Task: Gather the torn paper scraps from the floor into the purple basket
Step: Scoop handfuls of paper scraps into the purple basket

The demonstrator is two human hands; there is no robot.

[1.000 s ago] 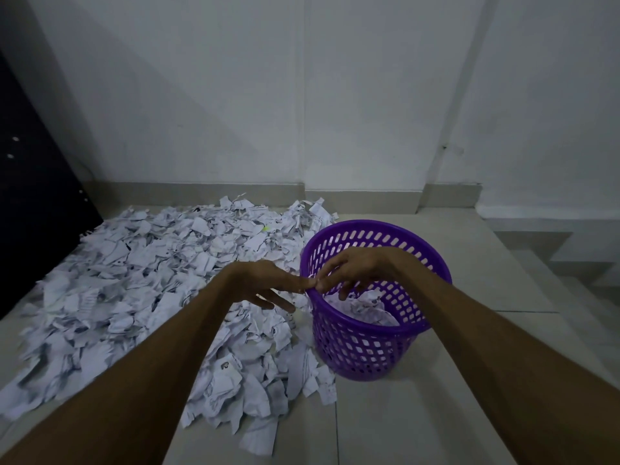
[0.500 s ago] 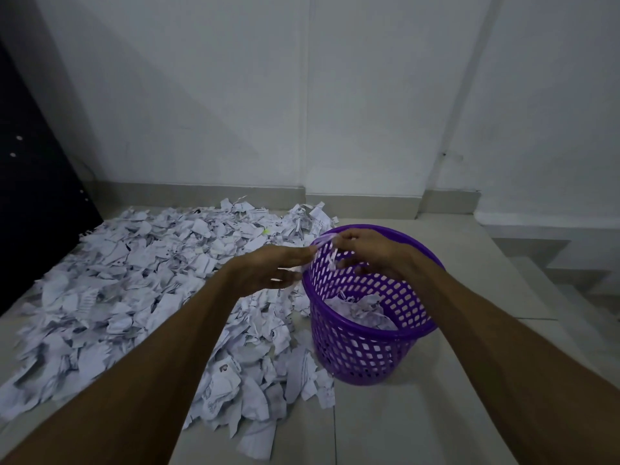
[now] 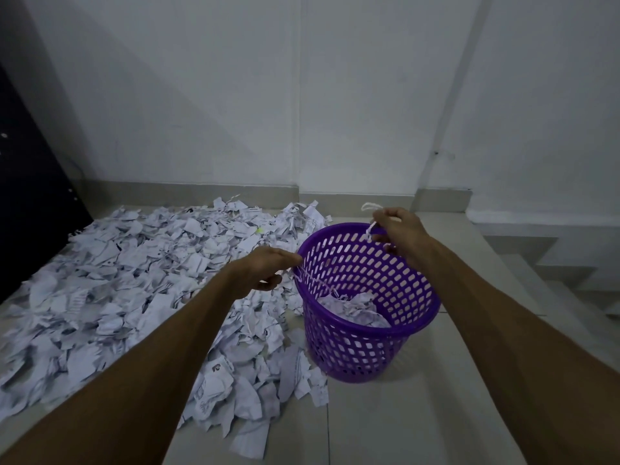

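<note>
The purple basket [image 3: 369, 333] stands upright on the tiled floor with crumpled paper scraps [image 3: 352, 310] in its bottom. A wide pile of torn paper scraps [image 3: 134, 280] covers the floor to its left. My right hand [image 3: 402, 233] is above the basket's far rim and pinches a thin white twisted strand [image 3: 368, 208], which loops above my fingers. My left hand [image 3: 265, 270] is at the basket's left rim. Its fingertips hold a thin strand [image 3: 315, 280] that runs down into the basket.
A white wall with a grey skirting [image 3: 201, 191] closes the back. A dark panel [image 3: 30, 196] stands at the left edge. Steps [image 3: 553, 263] drop away at the right. Bare tiles [image 3: 402, 424] lie in front of the basket.
My right hand has moved up and to the right, from the basket's near left rim to above its far rim, drawing the white strand out. My left hand stays at the left rim.
</note>
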